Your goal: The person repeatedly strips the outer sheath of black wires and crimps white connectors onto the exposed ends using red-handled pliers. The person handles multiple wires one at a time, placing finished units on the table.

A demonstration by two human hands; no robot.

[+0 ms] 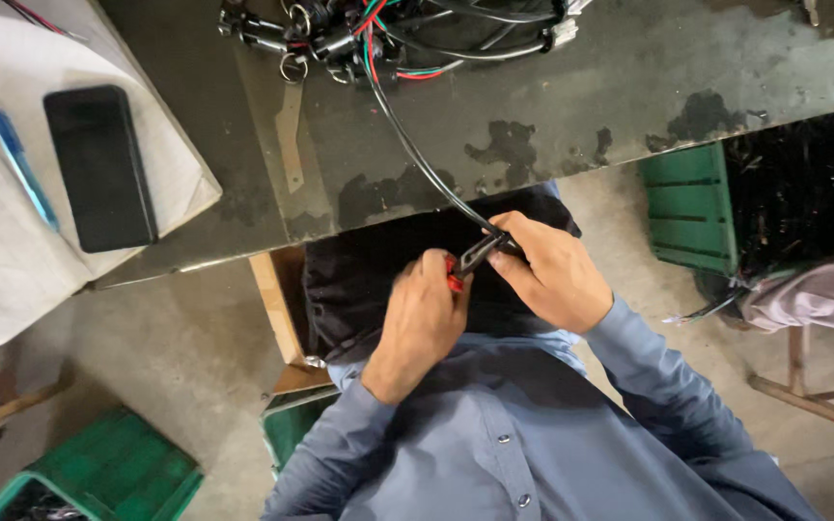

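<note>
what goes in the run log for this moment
left hand: holds red-handled tool | right hand: grips black cable | bundle on table

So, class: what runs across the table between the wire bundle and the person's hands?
In the head view, a black cable runs from the wire bundle across the table to the right hand.

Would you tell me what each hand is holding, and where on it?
The left hand grips a red-handled tool by its handles; the right hand pinches the black cable at its near end, by the tool's tip.
</note>
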